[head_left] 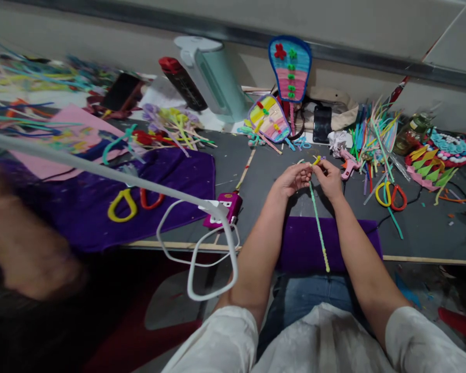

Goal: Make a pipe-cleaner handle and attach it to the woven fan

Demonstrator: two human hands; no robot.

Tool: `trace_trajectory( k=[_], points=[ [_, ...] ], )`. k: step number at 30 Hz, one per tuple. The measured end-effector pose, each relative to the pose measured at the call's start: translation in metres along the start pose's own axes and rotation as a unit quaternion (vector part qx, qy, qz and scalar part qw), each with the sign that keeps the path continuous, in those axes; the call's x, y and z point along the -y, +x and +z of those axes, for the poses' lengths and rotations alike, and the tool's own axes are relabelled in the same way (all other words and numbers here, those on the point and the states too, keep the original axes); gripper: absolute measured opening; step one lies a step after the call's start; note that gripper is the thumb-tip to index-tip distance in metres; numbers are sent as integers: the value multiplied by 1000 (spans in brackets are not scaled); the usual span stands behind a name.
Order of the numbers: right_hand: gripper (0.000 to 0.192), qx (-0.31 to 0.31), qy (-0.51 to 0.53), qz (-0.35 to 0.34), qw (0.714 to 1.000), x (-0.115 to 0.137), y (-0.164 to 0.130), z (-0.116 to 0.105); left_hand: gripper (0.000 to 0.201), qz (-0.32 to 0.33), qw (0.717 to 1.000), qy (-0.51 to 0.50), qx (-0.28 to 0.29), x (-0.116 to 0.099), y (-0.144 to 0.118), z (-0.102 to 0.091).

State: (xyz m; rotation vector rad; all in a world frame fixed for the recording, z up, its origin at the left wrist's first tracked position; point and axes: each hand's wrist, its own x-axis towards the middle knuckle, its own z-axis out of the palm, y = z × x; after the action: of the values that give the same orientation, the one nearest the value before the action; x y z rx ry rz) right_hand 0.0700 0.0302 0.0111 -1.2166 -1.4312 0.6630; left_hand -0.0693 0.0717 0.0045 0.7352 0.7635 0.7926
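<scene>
A green pipe cleaner [318, 228] hangs over a purple cloth [357, 243] at the table's near edge, its long axis running from the lap up and away to the hands. The left hand [294, 178] and right hand [329, 176], fingertips close together, pinch its far end. Beyond, scissors [391, 196], a pink glue gun [348, 163] and a pile of coloured sticks [373, 134] lie loose on the table [431, 228].

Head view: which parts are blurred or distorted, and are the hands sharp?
Head view: both hands, left and right, are fairly sharp, pinching a green pipe cleaner; the far left edge is smeared, with a blurred arm; the white cable close to the lens looks thick; the wall ledge tilts from wide-angle distortion.
</scene>
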Motion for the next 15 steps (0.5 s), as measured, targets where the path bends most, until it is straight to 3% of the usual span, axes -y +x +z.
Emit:
trace_trajectory(
  k=[15],
  points=[
    [23, 21, -12, -29, 999, 2, 0, -1, 24, -43, 998, -36, -4, -2, -2, 1]
  ],
)
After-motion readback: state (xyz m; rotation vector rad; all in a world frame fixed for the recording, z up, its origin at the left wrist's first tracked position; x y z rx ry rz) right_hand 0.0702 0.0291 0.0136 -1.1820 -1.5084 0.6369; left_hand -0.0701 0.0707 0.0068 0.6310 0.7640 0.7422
